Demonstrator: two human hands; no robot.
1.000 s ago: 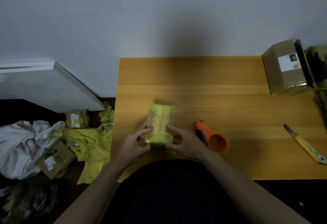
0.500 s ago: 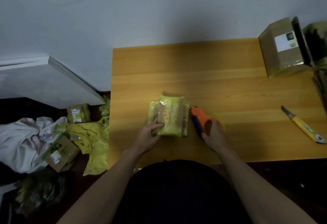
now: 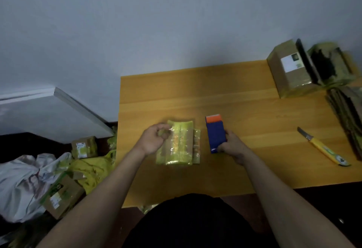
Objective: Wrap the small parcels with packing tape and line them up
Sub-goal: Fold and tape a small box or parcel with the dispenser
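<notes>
Glossy yellow-green tape film sheathes the small parcel point(image 3: 179, 142), a flat oblong with brown card showing through, lying near the left of the smooth wooden table point(image 3: 254, 98). The left hand point(image 3: 154, 140) pinches its crinkled left edge with curled fingers. Just right, the right hand point(image 3: 233, 145) grips the blue-and-orange plastic tape dispenser point(image 3: 215, 133). Farther right lies a yellow-handled knife point(image 3: 323, 147); taped cardboard boxes point(image 3: 290, 71) stand far right.
</notes>
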